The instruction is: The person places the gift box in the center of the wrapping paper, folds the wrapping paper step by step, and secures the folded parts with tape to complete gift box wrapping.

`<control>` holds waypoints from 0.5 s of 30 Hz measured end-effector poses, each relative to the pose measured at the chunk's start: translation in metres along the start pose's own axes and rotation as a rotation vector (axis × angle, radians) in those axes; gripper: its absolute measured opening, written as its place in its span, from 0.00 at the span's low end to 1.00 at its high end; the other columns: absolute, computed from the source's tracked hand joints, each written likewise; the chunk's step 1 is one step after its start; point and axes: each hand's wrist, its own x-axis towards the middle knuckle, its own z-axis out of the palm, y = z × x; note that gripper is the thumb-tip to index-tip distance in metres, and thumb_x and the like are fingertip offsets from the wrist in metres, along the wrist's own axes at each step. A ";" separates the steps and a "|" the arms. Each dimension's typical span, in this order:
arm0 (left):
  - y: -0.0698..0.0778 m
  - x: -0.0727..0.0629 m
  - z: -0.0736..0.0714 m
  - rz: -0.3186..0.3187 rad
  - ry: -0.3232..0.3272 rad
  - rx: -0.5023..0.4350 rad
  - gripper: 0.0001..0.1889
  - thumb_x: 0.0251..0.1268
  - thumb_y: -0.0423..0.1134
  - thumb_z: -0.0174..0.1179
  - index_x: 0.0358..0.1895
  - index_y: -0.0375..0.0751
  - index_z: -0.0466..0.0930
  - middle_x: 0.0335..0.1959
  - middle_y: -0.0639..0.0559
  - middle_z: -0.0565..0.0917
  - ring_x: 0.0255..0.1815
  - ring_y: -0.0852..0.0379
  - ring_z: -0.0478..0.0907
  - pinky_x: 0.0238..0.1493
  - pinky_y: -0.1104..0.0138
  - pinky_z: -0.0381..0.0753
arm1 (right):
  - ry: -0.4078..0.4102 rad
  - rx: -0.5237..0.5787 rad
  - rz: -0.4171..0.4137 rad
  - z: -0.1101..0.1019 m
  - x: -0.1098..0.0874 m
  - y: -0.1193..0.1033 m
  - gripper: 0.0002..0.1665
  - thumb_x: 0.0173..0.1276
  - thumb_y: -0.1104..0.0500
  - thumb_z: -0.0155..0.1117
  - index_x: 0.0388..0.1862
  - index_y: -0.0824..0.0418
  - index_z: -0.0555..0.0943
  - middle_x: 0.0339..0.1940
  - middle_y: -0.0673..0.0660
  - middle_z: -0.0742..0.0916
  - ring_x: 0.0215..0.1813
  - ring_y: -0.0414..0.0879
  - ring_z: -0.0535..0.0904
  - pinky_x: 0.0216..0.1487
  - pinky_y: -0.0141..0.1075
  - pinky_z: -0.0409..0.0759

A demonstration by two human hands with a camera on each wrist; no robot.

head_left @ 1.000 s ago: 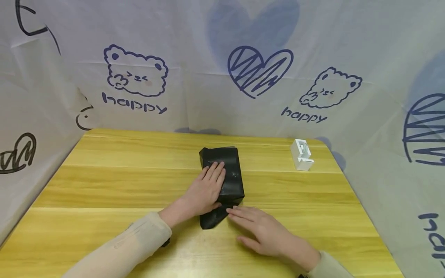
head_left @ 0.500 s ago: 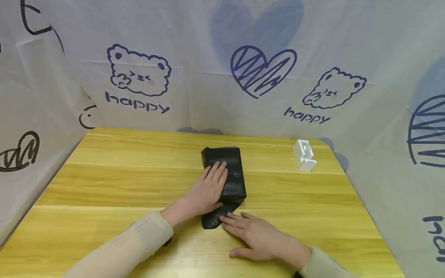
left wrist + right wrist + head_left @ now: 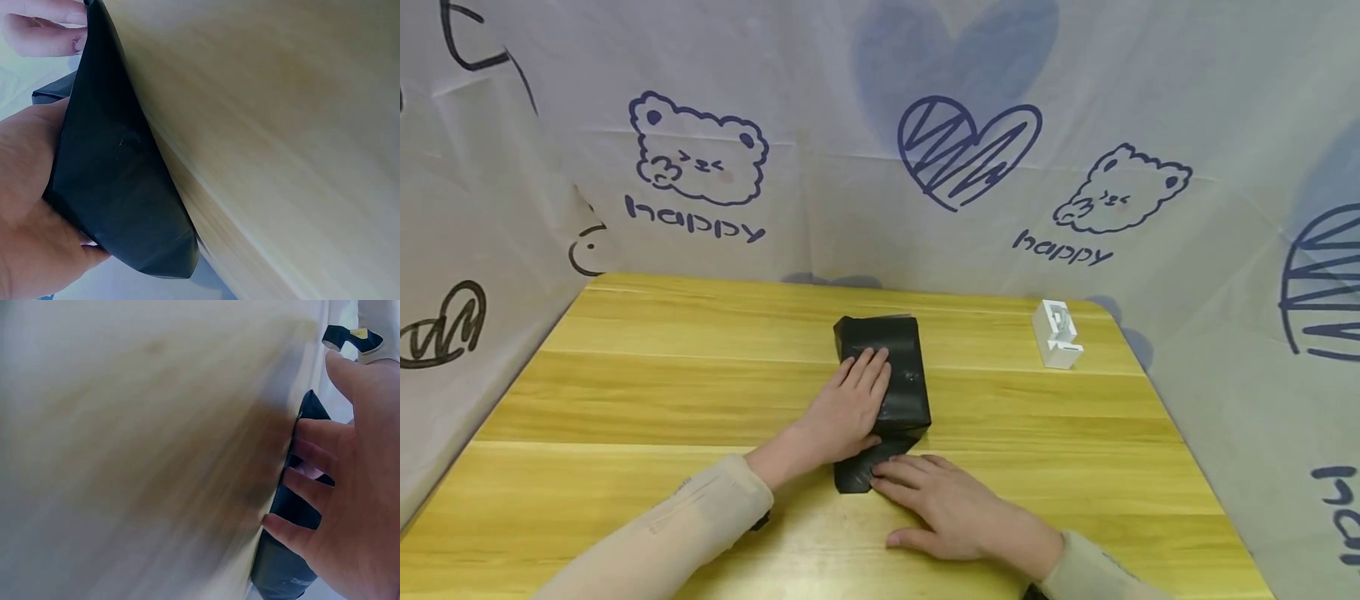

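Observation:
A box-shaped package wrapped in black paper (image 3: 904,383) lies on the table, and a loose flap (image 3: 854,475) of the wrapping sticks out from its near end. My left hand (image 3: 844,412) rests on top of the package with straight fingers, its thumb down by the flap. The fingertips of my right hand (image 3: 951,508) touch the right edge of the flap, the fingers nearly straight and the thumb spread apart. In the left wrist view the black wrapping (image 3: 119,162) hides most of the left fingers. The right wrist view shows the right fingers (image 3: 312,487) against the dark wrapping.
A white tape dispenser-like block (image 3: 1057,335) stands at the back right of the wooden table (image 3: 662,367). A pale curtain (image 3: 827,200) printed with bears and hearts hangs behind and at both sides.
My right hand has moved left and slightly nearer, from beside the flap onto its right edge. The left hand stays on the package. The view has shifted a little.

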 end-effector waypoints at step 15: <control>0.001 0.001 0.000 0.001 0.002 0.029 0.56 0.66 0.68 0.65 0.82 0.31 0.53 0.84 0.34 0.52 0.84 0.38 0.51 0.79 0.49 0.61 | -0.065 0.092 0.096 -0.003 -0.015 0.013 0.46 0.80 0.29 0.44 0.85 0.54 0.59 0.87 0.46 0.58 0.85 0.43 0.53 0.80 0.59 0.58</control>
